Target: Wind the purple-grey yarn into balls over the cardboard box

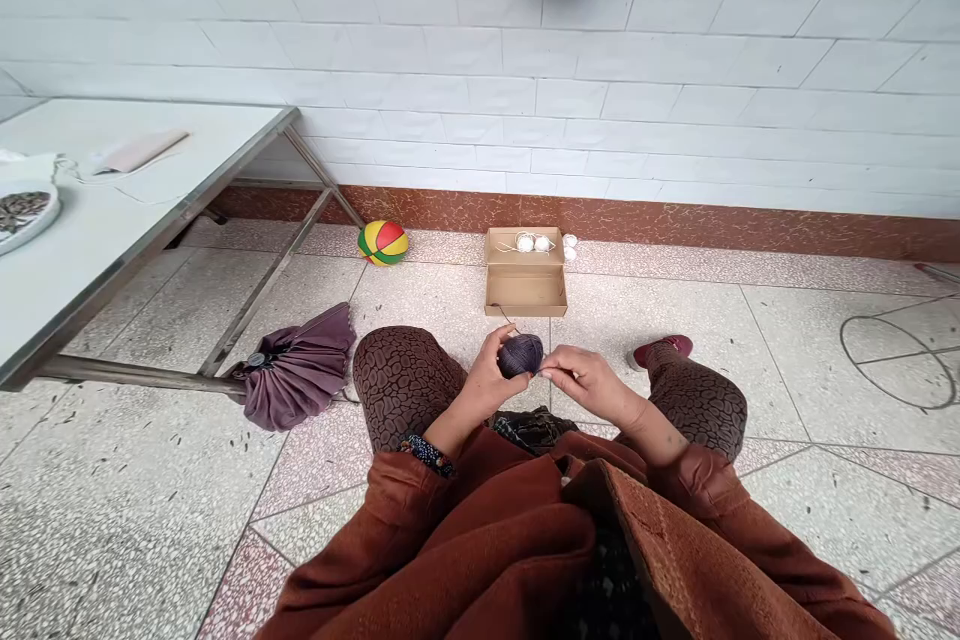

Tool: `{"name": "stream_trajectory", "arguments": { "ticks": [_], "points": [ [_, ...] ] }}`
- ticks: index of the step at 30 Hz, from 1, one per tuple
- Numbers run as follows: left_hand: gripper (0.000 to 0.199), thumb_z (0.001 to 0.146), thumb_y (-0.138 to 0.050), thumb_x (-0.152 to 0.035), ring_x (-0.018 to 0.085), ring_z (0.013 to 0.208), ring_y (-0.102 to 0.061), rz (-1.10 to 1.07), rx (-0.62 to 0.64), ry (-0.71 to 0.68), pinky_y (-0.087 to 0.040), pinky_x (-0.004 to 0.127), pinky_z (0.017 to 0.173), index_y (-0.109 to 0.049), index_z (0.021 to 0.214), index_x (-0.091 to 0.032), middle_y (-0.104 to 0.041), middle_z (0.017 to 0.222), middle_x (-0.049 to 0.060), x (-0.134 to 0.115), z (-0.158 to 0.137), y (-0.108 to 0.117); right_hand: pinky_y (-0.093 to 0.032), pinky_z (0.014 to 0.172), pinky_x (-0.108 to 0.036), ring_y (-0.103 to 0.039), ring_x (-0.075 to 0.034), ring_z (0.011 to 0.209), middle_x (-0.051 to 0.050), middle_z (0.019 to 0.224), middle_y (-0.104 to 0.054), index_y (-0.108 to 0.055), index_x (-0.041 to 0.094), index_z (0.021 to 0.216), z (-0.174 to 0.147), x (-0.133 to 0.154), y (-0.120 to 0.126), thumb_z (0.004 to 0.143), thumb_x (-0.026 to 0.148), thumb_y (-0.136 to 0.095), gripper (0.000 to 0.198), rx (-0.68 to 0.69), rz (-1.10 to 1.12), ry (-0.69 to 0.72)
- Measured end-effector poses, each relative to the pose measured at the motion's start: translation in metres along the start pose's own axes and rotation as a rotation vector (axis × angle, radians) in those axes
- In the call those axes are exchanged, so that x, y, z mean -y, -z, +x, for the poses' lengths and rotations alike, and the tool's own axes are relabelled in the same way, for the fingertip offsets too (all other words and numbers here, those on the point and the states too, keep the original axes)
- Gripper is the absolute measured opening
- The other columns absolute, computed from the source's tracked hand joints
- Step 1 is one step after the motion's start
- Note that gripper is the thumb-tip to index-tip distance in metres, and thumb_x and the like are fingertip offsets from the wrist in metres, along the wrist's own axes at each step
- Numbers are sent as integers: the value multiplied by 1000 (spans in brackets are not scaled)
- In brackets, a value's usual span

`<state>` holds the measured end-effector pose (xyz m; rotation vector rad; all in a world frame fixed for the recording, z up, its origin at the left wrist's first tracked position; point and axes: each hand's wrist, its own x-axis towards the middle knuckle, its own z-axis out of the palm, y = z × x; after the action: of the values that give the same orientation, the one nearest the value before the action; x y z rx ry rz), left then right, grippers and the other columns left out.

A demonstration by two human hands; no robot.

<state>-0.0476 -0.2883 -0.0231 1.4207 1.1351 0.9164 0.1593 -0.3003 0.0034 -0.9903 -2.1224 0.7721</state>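
Observation:
A dark purple ball of yarn [520, 356] is held above my lap, between my knees. My left hand [491, 372] wraps round its left side, thumb below and fingers above. At the ball's lower right, my right hand [581, 378] is closed in a pinch; it seems to grip the yarn strand, though the fingertips are small in view. A dark strand runs from the ball up toward an open cardboard box [526, 305] on the floor. White yarn balls [533, 243] lie in the box's raised lid, and more white balls [570, 246] sit just right of it.
To the left stands a metal-framed table [247, 135] with a white plate [34, 232] on it. A folded purple umbrella [296, 375] leans by its leg, and a colourful ball [383, 243] rests near the wall. At right is a wire ring stand [896, 360].

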Motion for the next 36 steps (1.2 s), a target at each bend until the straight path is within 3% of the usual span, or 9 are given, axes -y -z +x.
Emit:
{"name": "stream_trajectory", "arguments": {
  "ticks": [4,7,9,14,18,22,28,32,36],
  "points": [
    [90,69,-74,-21,24,111,-55,-9,265,-2,-38,44,104,-31,148,-24,-53,126,9,-8,-5,0,-49,73,-28,-62,-17,77,-5,81,-66,-66,20,89,13,-5,15,98,39,-53,25,-61,-18,7],
    [91,71,-74,-23,28,122,-50,-192,473,-5,-34,45,108,-30,150,-25,-53,132,10,-14,-9,1,-48,71,-28,-60,-16,74,-4,79,-64,-66,20,83,17,-15,14,95,42,-58,27,-99,40,-58],
    [88,71,-76,-25,29,127,-47,-365,525,1,-32,45,110,-35,149,-25,-51,137,11,-17,-12,1,-48,71,-27,-59,-16,73,-3,77,-63,-64,20,82,15,-22,8,96,43,-56,28,-135,82,-134],
    [66,70,-75,-24,28,119,-55,-791,341,149,-41,43,102,-54,133,-25,-58,131,10,-18,-14,-1,-47,71,-27,-60,-16,74,-2,79,-64,-62,20,85,-1,-35,-19,100,42,-46,31,-109,108,-219],
    [54,71,-75,-20,22,105,-61,-892,127,237,-46,41,97,-56,121,-26,-63,117,6,-12,-7,2,-48,75,-27,-62,-16,78,-3,84,-66,-63,20,90,-13,-37,-32,101,38,-45,28,-5,78,-184],
    [54,66,-79,-20,17,98,-60,-747,-56,243,-45,37,96,-54,114,-23,-62,108,3,1,1,3,-49,76,-28,-62,-16,78,-4,84,-67,-63,20,90,-14,-28,-30,102,37,-44,28,45,36,-148],
    [56,59,-81,-20,25,111,-53,-125,-201,83,-33,42,107,-59,111,-19,-57,113,7,11,4,1,-49,74,-27,-64,-17,79,-5,85,-68,-66,20,94,-3,-7,-15,101,38,-47,27,66,18,-16],
    [53,65,-77,-21,27,111,-52,-56,130,11,-34,44,104,-60,115,-19,-58,114,8,3,-1,-1,-48,70,-27,-62,-17,74,-5,81,-66,-68,21,90,12,-8,2,97,41,-55,25,4,-20,-3],
    [80,69,-78,-25,26,112,-53,-296,497,39,-36,43,102,-43,141,-25,-58,120,8,-5,-9,-2,-47,69,-28,-60,-17,73,-4,78,-65,-68,21,84,17,-25,6,95,44,-57,28,-53,36,-59]
  ]
}}
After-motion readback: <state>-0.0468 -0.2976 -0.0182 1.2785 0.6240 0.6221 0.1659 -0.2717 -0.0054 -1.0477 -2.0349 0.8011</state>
